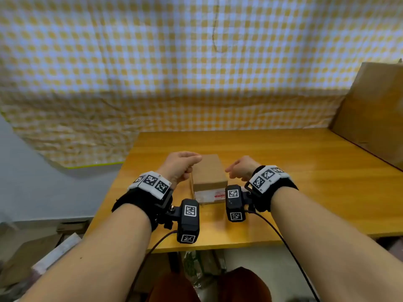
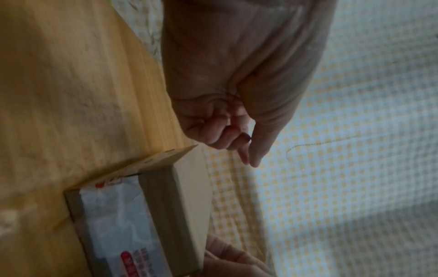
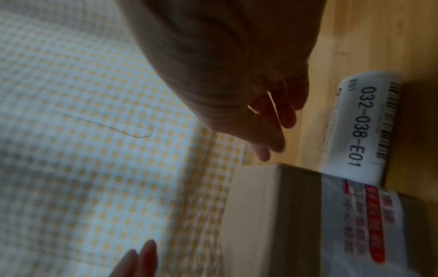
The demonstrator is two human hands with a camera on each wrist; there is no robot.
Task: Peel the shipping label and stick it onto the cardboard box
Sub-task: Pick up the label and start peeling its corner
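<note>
The shipping label (image 3: 362, 127) lies curled on the counter (image 1: 305, 182), just beside the cardboard box (image 1: 209, 171). The right hand (image 1: 239, 168), fingers loose and empty, hangs nearest — best lift it by an edge; the left hand (image 1: 181, 165), curled on nothing visible, can steady the box.

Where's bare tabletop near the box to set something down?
Widest free patch: the table right of the right hand, up to the large cardboard at the far right. A bare strip also runs between the box and the checked cloth behind it. Crowded: the left hand flanks the box too, and the label lies by its right side.
</note>
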